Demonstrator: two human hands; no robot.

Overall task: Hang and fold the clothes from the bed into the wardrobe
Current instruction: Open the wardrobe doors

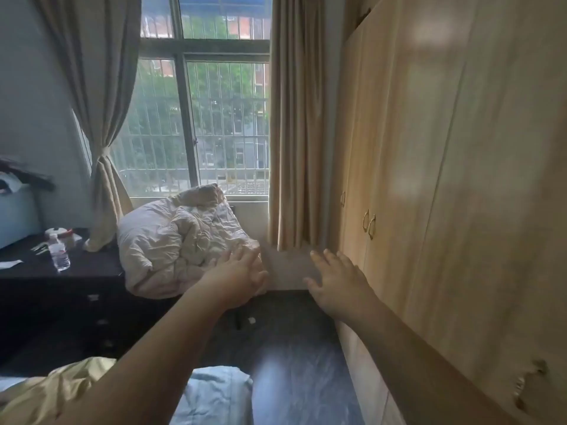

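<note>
Both hands empty, fingers spread: left hand [242, 279] before the crumpled duvet [181, 240], right hand [337, 282] near closed wardrobe [429, 179].

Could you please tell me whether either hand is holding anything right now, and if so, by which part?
Nothing is held: the left hand and the right hand are both stretched forward with open, empty fingers.

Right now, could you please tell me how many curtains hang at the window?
2: a tied-back curtain left of the window, and a loose curtain on its right, beside the wardrobe. None looks hidden.
</note>
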